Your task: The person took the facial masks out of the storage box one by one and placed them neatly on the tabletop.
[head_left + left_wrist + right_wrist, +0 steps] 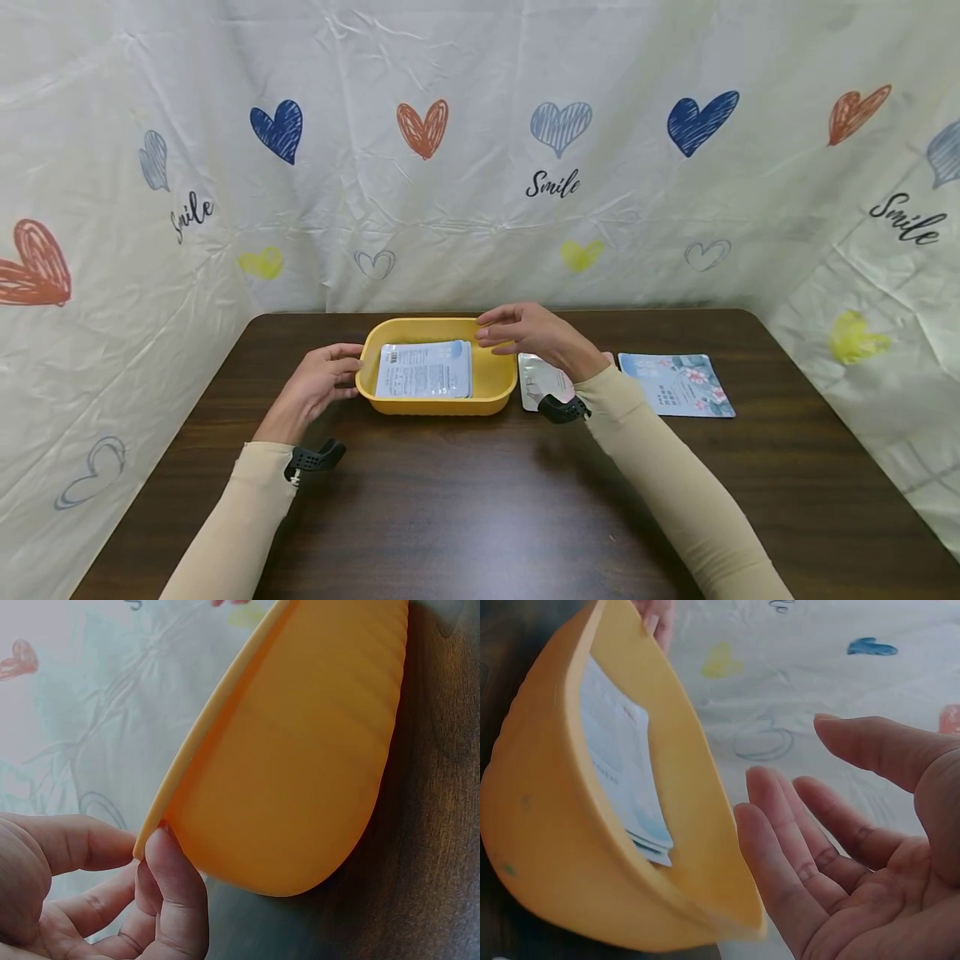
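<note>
A yellow plastic basket (435, 407) stands on the table with a small stack of light blue sheet mask packets (423, 371) lying in its left part. At its left end, my left hand (318, 379) pinches the rim between thumb and a fingertip, as the left wrist view shows at the basket's lip (187, 750). My right hand (528, 329) hovers by the basket's right end, holding nothing. In the right wrist view its fingers (761, 847) are loosely bent and spread from the thumb, close beside the basket rim.
Right of the basket lies a silvery pink packet (536, 383), partly hidden by my right wrist. Farther right is a blue packet with pink flowers (682, 383). The dark wooden table (450, 500) ends at a white curtain (480, 275) printed with hearts.
</note>
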Demonstrator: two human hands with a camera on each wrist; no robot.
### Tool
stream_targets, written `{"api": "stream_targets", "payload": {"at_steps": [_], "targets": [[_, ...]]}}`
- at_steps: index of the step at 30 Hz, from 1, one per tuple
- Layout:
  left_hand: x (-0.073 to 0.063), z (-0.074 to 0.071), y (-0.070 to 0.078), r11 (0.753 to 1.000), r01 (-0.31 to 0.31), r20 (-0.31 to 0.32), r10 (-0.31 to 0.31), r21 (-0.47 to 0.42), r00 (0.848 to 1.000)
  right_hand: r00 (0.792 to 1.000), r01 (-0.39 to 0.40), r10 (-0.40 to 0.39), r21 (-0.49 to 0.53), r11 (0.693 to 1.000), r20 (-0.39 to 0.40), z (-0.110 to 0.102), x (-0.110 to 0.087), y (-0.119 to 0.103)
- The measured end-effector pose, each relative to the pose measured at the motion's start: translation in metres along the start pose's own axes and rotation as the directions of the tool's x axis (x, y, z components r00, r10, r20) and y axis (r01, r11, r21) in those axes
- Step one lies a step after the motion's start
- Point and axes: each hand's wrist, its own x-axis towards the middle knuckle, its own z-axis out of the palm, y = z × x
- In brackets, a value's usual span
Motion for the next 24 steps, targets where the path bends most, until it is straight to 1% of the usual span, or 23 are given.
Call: {"api": "stream_targets", "payload": {"at_steps": [7, 11, 19, 24], "targets": [[0.0, 0.0, -0.001, 1.0, 0.001, -0.003, -0.001, 0.004, 1.0, 1.0, -0.025, 0.025, 0.063, 0.998, -0.002, 0.013, 0.013, 0.003], [0.0, 0.001, 0.0, 1.0, -0.001, -0.004, 0.0, -0.001, 1.0, 0.999, -0.046, 0.046, 0.057, 0.997, -0.014, 0.017, 0.02, 0.006], [-0.001, 0.001, 0.0, 1.0, 0.002, -0.009, -0.002, 0.005, 1.0, 0.997, -0.062, 0.065, 0.061, 0.996, -0.037, 0.029, 0.031, 0.011], [-0.001, 0.002, 0.0, 1.0, 0.006, -0.016, -0.006, 0.002, 1.0, 0.995, -0.088, 0.089, 0.038, 0.995, -0.043, 0.039, 0.039, 0.014]]}}
